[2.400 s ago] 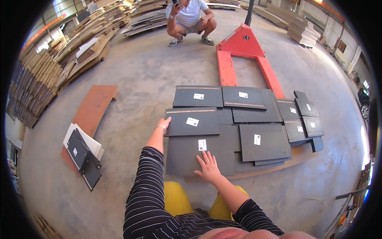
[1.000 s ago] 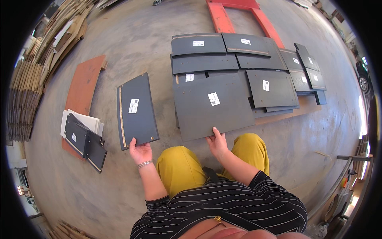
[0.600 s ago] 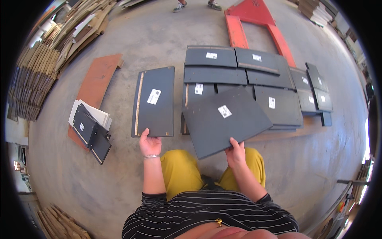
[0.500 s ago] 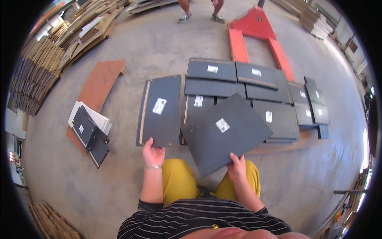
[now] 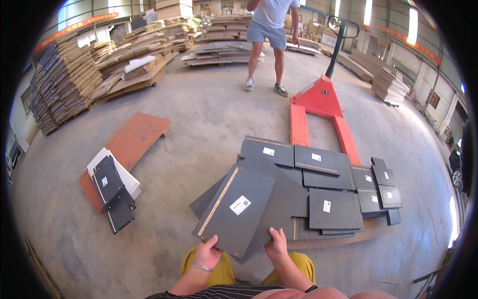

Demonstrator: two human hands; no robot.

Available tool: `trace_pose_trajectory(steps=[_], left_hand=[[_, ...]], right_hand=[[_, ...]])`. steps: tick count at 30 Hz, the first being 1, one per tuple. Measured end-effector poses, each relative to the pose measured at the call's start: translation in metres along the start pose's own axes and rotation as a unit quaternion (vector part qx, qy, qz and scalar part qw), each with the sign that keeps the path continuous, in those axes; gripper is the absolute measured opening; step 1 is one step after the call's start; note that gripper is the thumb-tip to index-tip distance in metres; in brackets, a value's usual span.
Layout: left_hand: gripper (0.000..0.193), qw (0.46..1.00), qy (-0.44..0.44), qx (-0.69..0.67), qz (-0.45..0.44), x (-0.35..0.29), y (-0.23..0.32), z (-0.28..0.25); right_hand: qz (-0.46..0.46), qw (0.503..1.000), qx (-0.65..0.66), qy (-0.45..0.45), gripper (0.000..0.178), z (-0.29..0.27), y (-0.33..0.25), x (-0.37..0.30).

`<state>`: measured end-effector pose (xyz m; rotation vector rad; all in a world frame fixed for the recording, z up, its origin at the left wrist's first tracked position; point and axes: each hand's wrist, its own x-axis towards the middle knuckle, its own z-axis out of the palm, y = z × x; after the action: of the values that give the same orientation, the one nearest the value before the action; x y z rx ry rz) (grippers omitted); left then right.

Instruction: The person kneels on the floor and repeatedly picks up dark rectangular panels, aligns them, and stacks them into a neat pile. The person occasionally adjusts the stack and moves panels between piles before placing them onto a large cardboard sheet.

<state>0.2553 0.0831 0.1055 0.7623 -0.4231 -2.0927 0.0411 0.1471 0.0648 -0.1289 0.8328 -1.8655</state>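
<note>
The left hand [image 5: 208, 251] grasps the near edge of a labelled dark panel [image 5: 230, 219], with the thumb on top; this panel is tilted, with its pale strip [image 5: 218, 200] along the left side. The right hand [image 5: 276, 246] holds the right edge of a larger dark panel [image 5: 281, 197], which lies under the labelled one and is turned at an angle to it. Both panels are over the left end of the pile of panels [image 5: 336, 212], which rests on a brown board [image 5: 343, 242] on the floor [image 5: 184, 149].

In my judgement, the main risk is sliding: the two faces look smooth, and each hand seems to hold only an edge, so one panel could slip over the other and scratch it. If the grip becomes loose, a corner could strike the floor or the left end of the pile.

The fingers under the labelled panel are hidden, so I cannot tell how firm this grip is. The dark corner [image 5: 203, 199] at the left probably belongs to the larger panel, but its middle is covered. The near-left corner of the brown board is hidden too. The standing person [image 5: 271, 25] is cut off by the upper rim.
</note>
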Motion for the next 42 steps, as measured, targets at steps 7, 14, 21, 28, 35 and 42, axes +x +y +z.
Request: trace_pose_trajectory(steps=[7,14,21,28,35,42], left_hand=[[0.04,0.978,0.051,0.202,-0.025,-0.017,0.019,-0.028],[0.045,0.978,0.046,-0.163,0.119,-0.003,0.035,-0.034],[0.03,0.919,0.136,-0.318,0.19,0.005,0.071,-0.095],[0.032,0.841,0.178,-0.318,0.4,-0.008,0.146,-0.162],[0.053,0.764,0.156,-0.313,0.542,0.053,0.282,-0.242],[0.072,0.696,0.276,-0.346,0.566,0.119,0.331,-0.271]], right_hand=[[0.05,0.998,0.014,-0.042,0.03,0.037,0.021,0.013],[0.101,0.985,-0.06,-0.124,0.035,0.09,0.053,0.016],[0.18,0.922,-0.218,-0.266,0.035,0.13,0.084,0.053],[0.249,0.896,-0.344,-0.132,0.05,0.066,0.084,0.037],[0.234,0.917,-0.3,0.117,0.036,-0.032,0.03,0.02],[0.223,0.918,-0.304,0.124,0.038,-0.041,0.022,0.02]])
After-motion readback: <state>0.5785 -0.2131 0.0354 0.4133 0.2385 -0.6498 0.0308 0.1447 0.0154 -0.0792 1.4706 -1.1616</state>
